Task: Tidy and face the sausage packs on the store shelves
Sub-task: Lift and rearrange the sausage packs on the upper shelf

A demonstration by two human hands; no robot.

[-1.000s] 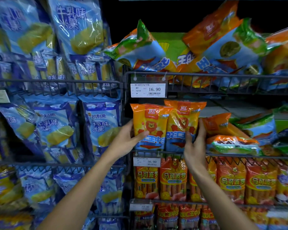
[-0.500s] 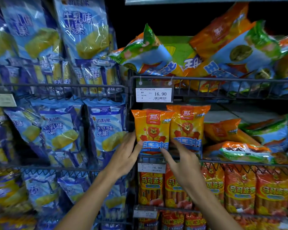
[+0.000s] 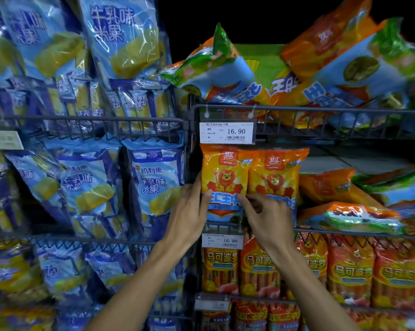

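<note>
Presently, two orange lion-printed sausage packs stand upright side by side at the left end of the middle wire shelf [image 3: 359, 231], directly beneath the upper price tag [image 3: 226, 133]. The left hand [image 3: 189, 211] holds the left sausage pack [image 3: 223, 177] along its left edge, thumb laid across the front. The right hand [image 3: 265, 217] has its fingers curled in at the seam between that pack and the right sausage pack [image 3: 274, 177], apparently pinching an edge; which pack it grips cannot be confirmed. Risk assessment: both packs are glossy, soft and balanced on end behind a low wire rail, so a careless release could let them slump forward or sideways. To their right, loose fallen packs [image 3: 350, 211] lie flat and may slide into the faced pair. A tug at the seam could also twist one face off square.
</note>
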